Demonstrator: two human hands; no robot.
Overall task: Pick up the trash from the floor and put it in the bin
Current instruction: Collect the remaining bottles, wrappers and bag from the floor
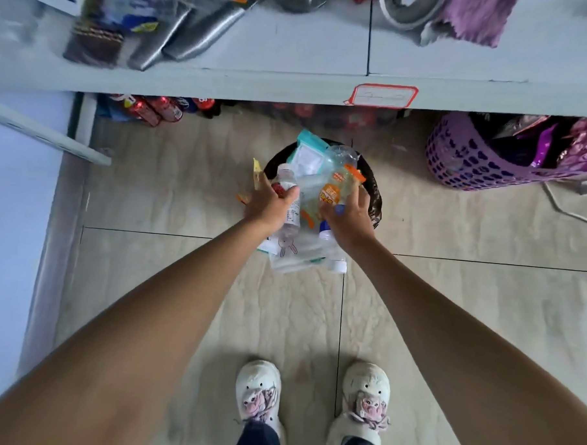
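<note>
A dark round bin point(375, 195) stands on the floor below the shelf edge. Both my hands hold a bundle of trash over and in front of it. My left hand point(269, 204) grips a clear plastic bottle point(290, 219), with a yellow wrapper point(256, 172) sticking up beside it. My right hand point(349, 218) grips an orange-printed clear packet point(337, 190) and a blue-capped bottle point(333, 249). A teal-edged packet point(308, 155) lies over the bin's mouth. A white packet with a rabbit drawing point(289, 249) hangs below my hands.
A grey shelf point(257, 86) with bags and metal ware runs across the top. A purple perforated basket point(466, 162) full of packets stands at the right, with a white cable point(565, 210) beside it. Red packets point(155, 110) lie under the shelf. My two white shoes point(311, 401) stand on the tiled floor.
</note>
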